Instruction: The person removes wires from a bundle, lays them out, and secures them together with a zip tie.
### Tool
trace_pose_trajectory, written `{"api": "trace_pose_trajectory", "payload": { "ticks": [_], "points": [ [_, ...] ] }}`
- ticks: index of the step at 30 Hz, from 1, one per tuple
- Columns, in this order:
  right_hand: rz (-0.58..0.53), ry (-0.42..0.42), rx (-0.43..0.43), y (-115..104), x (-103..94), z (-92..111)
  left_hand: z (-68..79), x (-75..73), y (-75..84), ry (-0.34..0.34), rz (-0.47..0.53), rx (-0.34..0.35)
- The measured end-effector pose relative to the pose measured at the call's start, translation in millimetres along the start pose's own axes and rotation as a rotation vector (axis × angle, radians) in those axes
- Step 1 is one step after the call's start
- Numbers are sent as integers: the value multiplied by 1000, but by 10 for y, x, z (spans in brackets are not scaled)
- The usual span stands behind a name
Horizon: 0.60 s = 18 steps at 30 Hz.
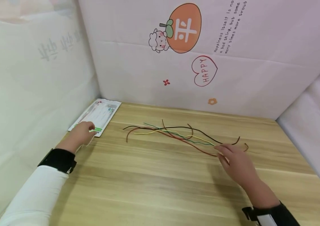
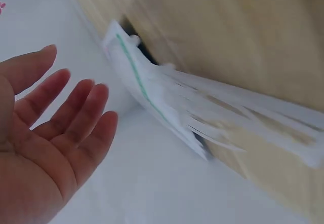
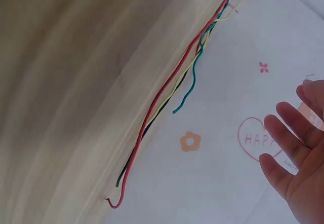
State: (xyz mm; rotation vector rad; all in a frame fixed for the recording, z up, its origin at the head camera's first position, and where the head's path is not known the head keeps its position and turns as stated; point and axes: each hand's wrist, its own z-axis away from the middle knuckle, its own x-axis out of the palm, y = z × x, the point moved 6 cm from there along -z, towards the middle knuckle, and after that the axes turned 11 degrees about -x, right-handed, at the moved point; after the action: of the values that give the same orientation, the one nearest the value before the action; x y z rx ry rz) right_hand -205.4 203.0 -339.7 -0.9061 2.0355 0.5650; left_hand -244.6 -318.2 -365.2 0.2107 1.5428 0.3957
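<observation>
My left hand (image 1: 80, 135) hovers over the near end of a flat white packet (image 1: 100, 114), fingers relaxed and slightly bent. In the left wrist view, a fan of thin white strips (image 2: 233, 92) spreads from beside that packet, blurred, and the palm is bare. Over the right end of several loose, crossing wires is my right hand (image 1: 240, 163), its fingers loosely spread with nothing between them. Among the wires are a black wire (image 1: 205, 133), a yellow wire (image 1: 145, 133), a green wire (image 3: 192, 82) and a red wire (image 3: 163, 88). The hand covers part of them in the head view.
Everything lies on a light wood-grain table (image 1: 148, 182). A white printed sheet (image 1: 134, 69) with cartoon drawings stands behind it, and plain white sheets (image 1: 35, 81) rise at the left and right sides. Both wrists wear black bands (image 1: 58, 160).
</observation>
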Motion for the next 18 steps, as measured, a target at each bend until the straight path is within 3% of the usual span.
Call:
{"api": "trace_pose_trajectory", "payload": {
  "ticks": [4,10,18],
  "points": [
    [-3,40,-50,-124,-39,12,114,23,-232,-61,-50,-95],
    [-21,62,-89,-239,-40,26,326,37,-473,-84,-96,-192],
    [-24,58,-97,-291,9,52,436,72,-606,-83,-103,-213]
  ]
}}
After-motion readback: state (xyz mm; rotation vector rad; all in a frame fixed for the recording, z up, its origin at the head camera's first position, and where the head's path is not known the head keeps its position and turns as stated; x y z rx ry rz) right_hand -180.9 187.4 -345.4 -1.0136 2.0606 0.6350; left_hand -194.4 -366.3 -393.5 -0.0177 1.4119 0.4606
